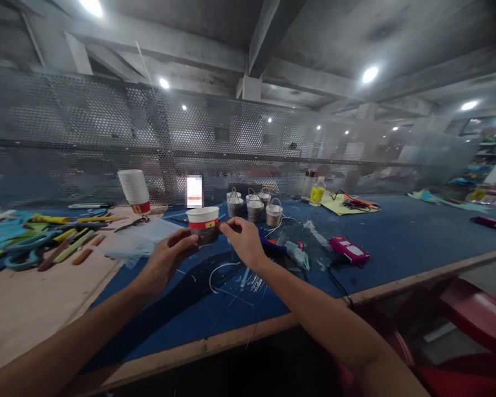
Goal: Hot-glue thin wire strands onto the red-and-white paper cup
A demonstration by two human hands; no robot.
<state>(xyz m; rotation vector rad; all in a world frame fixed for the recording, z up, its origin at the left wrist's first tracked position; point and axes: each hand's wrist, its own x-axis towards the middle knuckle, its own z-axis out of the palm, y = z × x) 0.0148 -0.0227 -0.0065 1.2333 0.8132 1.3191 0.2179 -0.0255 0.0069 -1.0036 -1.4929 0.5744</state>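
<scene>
A white paper cup [203, 212] with a red band has dark brown wrapping [206, 236] around its lower part. It is held upright above the blue table top. My left hand [169, 251] grips the cup's lower left side, thumb in front. At its right side, the fingers of my right hand [243, 240] are pinched together against the edge of the brown wrapping; what lies between the fingertips is too small to make out. Behind the cup stand several small wrapped cups with handles [255, 209], like little baskets. A blue glue gun [273, 244] lies beyond my right hand.
Stacked paper cups [133, 187] and a lit phone [194, 191] stand at the back. Scissors [28, 248] and pens lie left. Farther right are a yellow-labelled bottle [317, 192] and a magenta device [349, 251] with a cord. A red chair [475, 314] stands by the table's edge.
</scene>
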